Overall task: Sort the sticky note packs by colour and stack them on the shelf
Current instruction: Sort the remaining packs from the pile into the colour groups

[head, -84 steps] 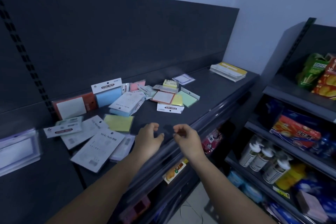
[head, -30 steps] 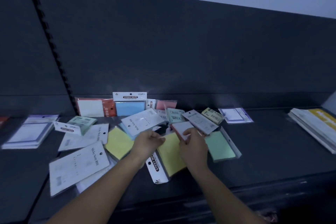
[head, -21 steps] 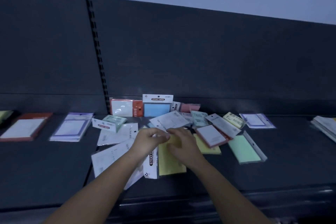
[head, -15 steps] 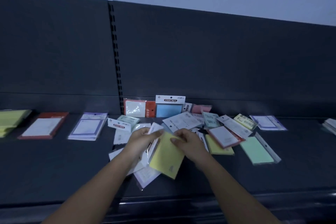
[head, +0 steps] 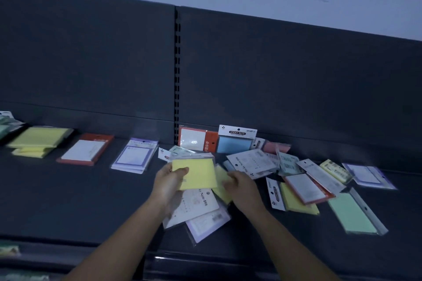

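Yellow pack (head: pixel 194 174) raised flat, front-left of the upright blue pack (head: pixel 236 147), pinched at its left edge by the left hand (head: pixel 169 183). Loose packs (head: pixel 253 163) jumbled flat before and right of that blue pack. Yellow stack (head: pixel 38 137), red-framed stack (head: pixel 85 149) and purple-bordered stack (head: pixel 134 155) well left of it.

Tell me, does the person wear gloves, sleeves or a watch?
No gloves, no sleeves: the left hand and the right hand are bare, and so are the left forearm and the right forearm, down to the picture's bottom edge. No watch, bracelet or ring shows, though the dim, blurry picture could hide a thin ring.
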A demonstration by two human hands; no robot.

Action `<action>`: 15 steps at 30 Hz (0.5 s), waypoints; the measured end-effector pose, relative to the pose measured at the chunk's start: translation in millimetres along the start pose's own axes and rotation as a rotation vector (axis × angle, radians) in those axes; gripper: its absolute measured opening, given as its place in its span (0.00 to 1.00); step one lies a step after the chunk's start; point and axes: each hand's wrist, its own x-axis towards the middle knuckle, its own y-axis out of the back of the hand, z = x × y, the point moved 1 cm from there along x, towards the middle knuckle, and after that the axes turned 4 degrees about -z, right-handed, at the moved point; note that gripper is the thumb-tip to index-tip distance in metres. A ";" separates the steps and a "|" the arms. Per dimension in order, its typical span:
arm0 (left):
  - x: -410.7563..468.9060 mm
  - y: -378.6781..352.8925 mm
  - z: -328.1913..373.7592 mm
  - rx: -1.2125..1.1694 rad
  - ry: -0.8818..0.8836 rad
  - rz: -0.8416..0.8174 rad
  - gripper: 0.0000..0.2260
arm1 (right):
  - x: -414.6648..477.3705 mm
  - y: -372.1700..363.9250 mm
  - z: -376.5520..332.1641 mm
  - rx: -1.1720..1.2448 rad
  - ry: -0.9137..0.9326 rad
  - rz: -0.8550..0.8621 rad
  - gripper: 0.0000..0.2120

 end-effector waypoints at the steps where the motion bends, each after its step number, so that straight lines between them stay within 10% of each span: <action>1: 0.3 2.6 2.9 -0.016 -0.004 0.035 0.10 | 3.1 -3.7 0.8 -0.164 0.016 -0.048 0.18; 6: 5.1 13.2 11.5 -0.056 -0.022 0.103 0.14 | 10.2 -16.8 -10.0 -0.458 0.048 -0.078 0.17; 15: -0.6 16.9 3.2 0.063 -0.123 0.279 0.08 | 29.6 -7.3 -12.0 -0.517 -0.149 -0.242 0.45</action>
